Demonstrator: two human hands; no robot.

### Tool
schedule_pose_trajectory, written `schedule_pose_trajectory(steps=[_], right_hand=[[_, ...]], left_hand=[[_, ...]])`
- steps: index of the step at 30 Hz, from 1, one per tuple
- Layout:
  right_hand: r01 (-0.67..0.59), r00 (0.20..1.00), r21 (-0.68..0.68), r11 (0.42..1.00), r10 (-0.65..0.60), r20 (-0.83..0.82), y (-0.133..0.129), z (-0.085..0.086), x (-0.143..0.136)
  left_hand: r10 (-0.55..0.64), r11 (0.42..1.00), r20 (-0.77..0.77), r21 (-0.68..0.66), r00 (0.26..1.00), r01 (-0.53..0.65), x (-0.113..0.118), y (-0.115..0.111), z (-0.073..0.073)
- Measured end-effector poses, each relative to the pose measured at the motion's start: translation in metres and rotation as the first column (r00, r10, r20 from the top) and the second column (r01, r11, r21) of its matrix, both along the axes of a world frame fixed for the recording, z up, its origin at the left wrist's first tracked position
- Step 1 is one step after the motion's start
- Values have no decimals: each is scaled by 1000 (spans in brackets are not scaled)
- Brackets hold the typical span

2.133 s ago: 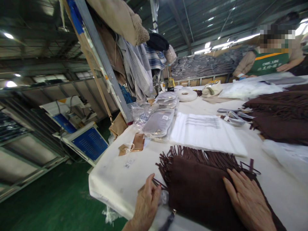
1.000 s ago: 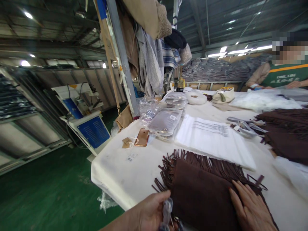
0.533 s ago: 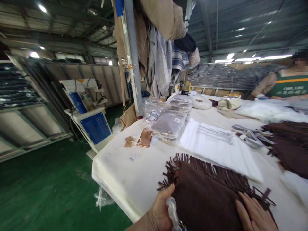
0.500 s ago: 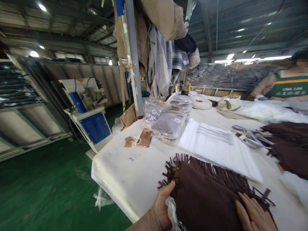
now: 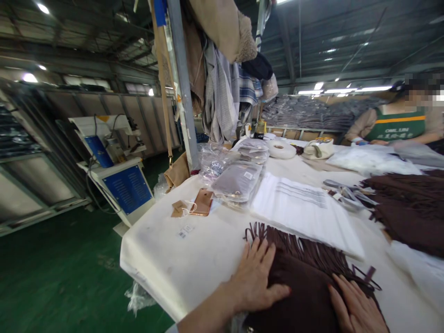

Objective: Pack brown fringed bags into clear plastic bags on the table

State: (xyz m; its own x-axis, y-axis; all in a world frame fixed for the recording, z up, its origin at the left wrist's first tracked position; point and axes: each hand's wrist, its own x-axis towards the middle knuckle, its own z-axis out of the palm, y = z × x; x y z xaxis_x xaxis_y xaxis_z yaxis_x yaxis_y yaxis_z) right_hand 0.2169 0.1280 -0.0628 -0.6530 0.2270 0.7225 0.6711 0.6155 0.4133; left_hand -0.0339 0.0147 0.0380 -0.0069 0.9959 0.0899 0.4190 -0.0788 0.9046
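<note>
Item: brown fringed scarf, folded on the bench. Left hand has let go the clear plastic, now flat on the scarf's near-left corner, grip wide (empty). Right hand stays flat beside it; smoothing, seemingly.

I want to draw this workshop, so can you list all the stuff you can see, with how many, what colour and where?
Fringed scarf: one, dark brown, near table edge.
Scarf pile: several, dark brown, right.
Plastic bags: stack, white, table middle.
Packets: stack, greyish, beside bags.
Phone: one, rose gold, left part.
Tape roll: one, white, far end.
Table: one, white.
Machine: one, blue and white, on floor left.
Hanging clothes: several, grey, beige, on pole.
Co-worker: one, green apron, far right.
Left hand: flat on scarf.
Right hand: flat on scarf.
</note>
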Motion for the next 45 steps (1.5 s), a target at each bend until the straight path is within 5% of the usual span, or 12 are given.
schedule_pose_trajectory(steps=[2,4,11,16,17,19,21,23,29,40,42,45], right_hand=[[0,1000,-20,1000,0,-3,0,0,-1],[13,1000,-44,999,-14,-14,-1,0,-2],[31,999,-14,999,-32,-38,-4,-1,-4],[89,991,-135,987,-101,-87,-2,-11,-3],[95,990,-161,982,-110,-91,-3,-12,-3],[104,987,-204,973,-127,-100,-5,-13,-4],[128,980,-269,955,-164,-114,-6,-13,-6],[151,970,-348,925,-207,-128,-8,-13,-8],[98,979,-291,952,-145,-147,-8,-12,-8],[161,978,-249,955,-188,-88,-8,-13,-8],[181,974,-289,940,-213,-83,-6,-15,-7],[145,979,-286,947,-179,-96,-5,-16,-5]], left_hand=[[-76,997,-303,-44,950,66,10,-1,3],[-143,989,-439,-86,887,117,21,0,0],[-171,981,-449,9,877,196,54,12,-27],[-327,893,-417,158,848,422,53,-2,-14],[-287,893,-408,213,867,396,47,-6,-8],[-3,957,-340,271,941,101,30,-11,2],[344,932,-271,211,899,-294,10,-7,7],[467,884,-278,126,839,-451,-5,3,6],[367,924,-412,56,834,-378,6,28,-10],[265,949,-456,-31,850,-313,51,28,-8],[185,980,-500,30,846,-197,63,23,-9],[-74,971,-633,129,771,200,74,9,-4]])
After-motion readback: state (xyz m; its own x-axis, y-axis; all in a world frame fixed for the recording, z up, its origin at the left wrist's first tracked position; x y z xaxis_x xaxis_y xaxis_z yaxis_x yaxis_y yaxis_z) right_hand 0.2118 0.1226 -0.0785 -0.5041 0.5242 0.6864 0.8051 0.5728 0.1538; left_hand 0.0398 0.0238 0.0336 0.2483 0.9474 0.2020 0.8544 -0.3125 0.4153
